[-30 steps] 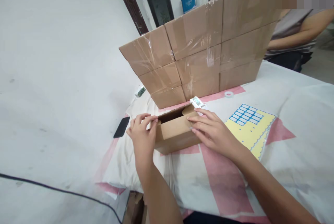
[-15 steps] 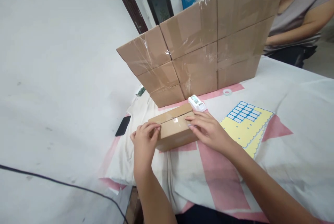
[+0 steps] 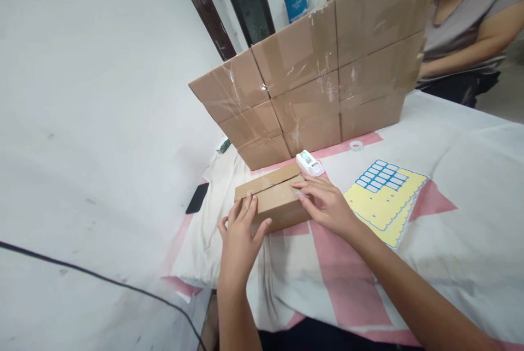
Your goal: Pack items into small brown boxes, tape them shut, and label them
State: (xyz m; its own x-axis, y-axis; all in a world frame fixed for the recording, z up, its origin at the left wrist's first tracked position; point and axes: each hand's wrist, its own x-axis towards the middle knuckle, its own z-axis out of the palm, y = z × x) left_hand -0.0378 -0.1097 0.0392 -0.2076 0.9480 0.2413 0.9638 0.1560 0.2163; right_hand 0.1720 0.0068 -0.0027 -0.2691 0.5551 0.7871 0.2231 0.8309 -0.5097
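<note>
A small cardboard box (image 3: 275,196) lies on the cloth-covered table with its top flaps closed. My left hand (image 3: 241,236) rests flat against the box's left end, fingers spread. My right hand (image 3: 325,203) presses on the right part of the top flap with its fingers together and laid flat. A white tape dispenser (image 3: 309,164) sits just behind the box.
A wall of taped cardboard boxes (image 3: 311,83) stands behind. A sheet of blue and yellow labels (image 3: 382,198) lies to the right, a tape roll (image 3: 357,145) beyond it, a black phone (image 3: 197,197) at the left edge. Another person (image 3: 462,40) sits at the far right.
The box's flaps went from open to closed. My left hand slid from pinching the left flap down onto the box's left end; my right hand stays on top.
</note>
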